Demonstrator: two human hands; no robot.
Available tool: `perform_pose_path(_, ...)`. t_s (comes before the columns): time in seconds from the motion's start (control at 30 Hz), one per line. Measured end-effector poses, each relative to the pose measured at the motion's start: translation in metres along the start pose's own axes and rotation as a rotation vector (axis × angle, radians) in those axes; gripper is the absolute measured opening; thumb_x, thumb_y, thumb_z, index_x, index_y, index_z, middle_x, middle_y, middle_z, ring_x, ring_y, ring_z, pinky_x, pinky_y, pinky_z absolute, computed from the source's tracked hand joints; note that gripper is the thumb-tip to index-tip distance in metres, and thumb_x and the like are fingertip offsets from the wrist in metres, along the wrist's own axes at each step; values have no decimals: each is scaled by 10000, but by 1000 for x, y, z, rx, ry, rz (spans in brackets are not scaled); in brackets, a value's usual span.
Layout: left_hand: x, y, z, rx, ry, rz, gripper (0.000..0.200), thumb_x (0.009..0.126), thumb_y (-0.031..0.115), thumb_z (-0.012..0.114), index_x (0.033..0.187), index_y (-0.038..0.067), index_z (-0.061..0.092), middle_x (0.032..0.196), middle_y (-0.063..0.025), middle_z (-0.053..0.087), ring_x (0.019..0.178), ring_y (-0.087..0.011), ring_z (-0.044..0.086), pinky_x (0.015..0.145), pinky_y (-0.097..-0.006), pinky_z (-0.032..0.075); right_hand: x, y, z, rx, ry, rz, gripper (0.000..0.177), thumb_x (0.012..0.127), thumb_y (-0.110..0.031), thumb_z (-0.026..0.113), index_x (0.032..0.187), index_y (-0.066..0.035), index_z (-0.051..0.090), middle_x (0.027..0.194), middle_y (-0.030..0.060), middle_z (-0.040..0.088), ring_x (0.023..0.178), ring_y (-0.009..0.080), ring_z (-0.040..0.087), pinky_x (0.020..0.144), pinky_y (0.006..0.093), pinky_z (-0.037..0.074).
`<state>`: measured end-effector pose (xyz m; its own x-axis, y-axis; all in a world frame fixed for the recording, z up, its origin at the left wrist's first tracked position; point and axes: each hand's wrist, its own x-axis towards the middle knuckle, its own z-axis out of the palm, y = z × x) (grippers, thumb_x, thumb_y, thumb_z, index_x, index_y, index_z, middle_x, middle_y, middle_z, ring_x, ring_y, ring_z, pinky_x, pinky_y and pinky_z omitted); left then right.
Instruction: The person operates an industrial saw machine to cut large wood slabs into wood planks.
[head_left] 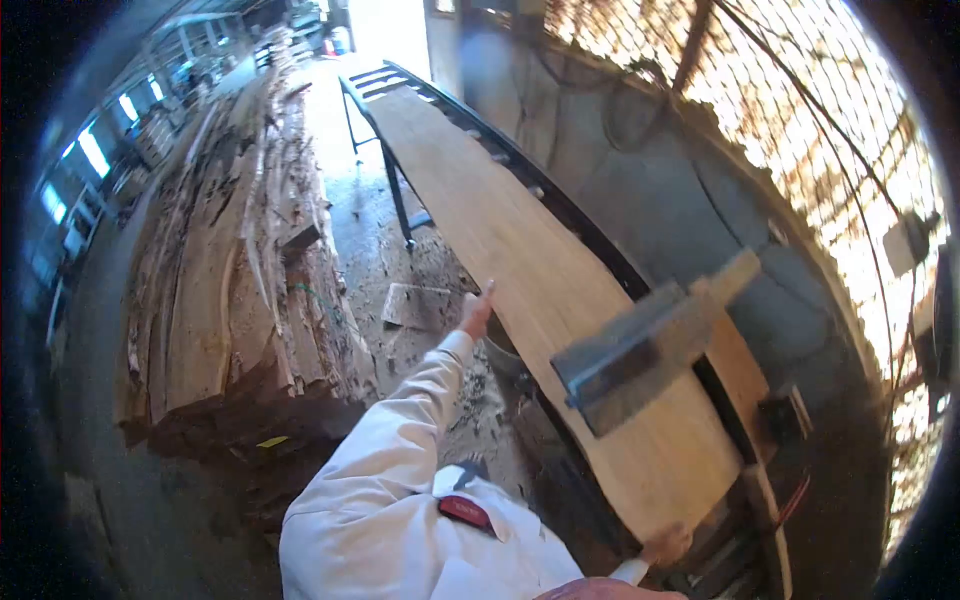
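A long, pale wooden plank [540,260] lies lengthwise on a roller stand. My left hand [478,312] grips the plank's left edge about midway along, thumb at the top and some fingers hidden at the side. At the near end, my right hand [668,545] holds the plank's end edge; part of its fingers is out of sight. Over the near half of the plank hangs a blurred grey metal machine guard [630,355] on a wooden-looking arm [728,280], between my hands and to their right.
A large stack of rough-edged boards [220,290] stands on the left. The dark roller stand [560,215] runs toward a bright doorway. A wall [740,200] with mesh above it borders the right. Wood scraps and chips litter the floor [365,215].
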<state>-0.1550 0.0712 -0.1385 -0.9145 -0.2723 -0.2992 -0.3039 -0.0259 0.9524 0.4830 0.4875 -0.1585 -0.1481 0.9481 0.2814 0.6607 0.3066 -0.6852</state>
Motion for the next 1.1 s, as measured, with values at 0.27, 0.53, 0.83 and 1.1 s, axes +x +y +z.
perform_pose_path(0.27,-20,19,21,-261,-87,-68,664,925,527,673,1194,-79,638,1153,-187,688,992,-245,679,861,-390,529,3,-62,-13,-344,12,310,576,1026,-484,485,1397,-47,549,1376,210,572,1238,368,562,1045,459,456)
perform_pose_path(0.53,-40,36,18,-95,-21,121,676,957,557,593,1141,-86,685,1097,-201,717,1026,-276,680,892,-416,504,-25,-185,-45,-209,55,458,638,966,-578,535,1272,-30,646,1240,202,670,1089,389,640,923,495,505)
perform_pose_path(0.83,18,-28,35,32,31,144,684,929,621,567,1027,-34,736,939,-244,732,955,-373,711,836,-430,513,-27,-160,-37,-161,154,376,658,980,-611,486,1183,-13,672,1139,202,692,1018,391,648,887,494,513)
perform_pose_path(1.1,-20,14,18,92,25,150,723,931,637,542,926,-63,722,916,-314,701,950,-423,703,808,-486,500,-26,-143,-35,-196,195,313,645,980,-608,499,1180,-20,674,1134,211,688,1031,403,641,887,516,509)
